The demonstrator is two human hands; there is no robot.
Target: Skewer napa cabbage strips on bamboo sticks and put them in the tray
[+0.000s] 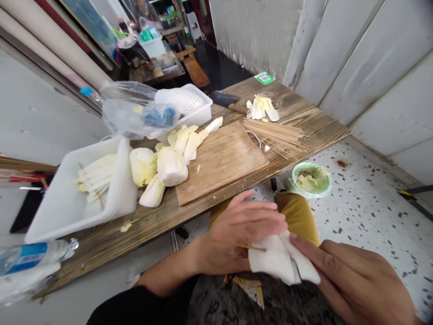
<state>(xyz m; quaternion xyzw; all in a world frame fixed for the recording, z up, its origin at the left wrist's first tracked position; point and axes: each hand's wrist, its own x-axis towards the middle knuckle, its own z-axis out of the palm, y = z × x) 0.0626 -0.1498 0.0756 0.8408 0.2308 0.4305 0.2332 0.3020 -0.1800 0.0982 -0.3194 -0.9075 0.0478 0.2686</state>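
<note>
My left hand (237, 234) holds a thin bamboo skewer (237, 245) and rests its fingers on white pieces of cabbage stalk (277, 259) over my lap. My right hand (352, 280) grips the same white pieces from the right, fingers stretched along them. The skewer's tip touches the pieces. Ahead on the wooden table (135, 225) lie a cutting board (219, 160), cut napa cabbage chunks (169, 164) and a bundle of bamboo skewers (274, 131).
A white tray (67, 212) holds skewered cabbage strips (96, 178). A white basket (189, 104), plastic bag (131, 110), cleaver (225, 99) and cabbage leaves (262, 108) sit farther back. A green bowl of scraps (311, 179) is on the floor. A plastic bottle (30, 257) lies at left.
</note>
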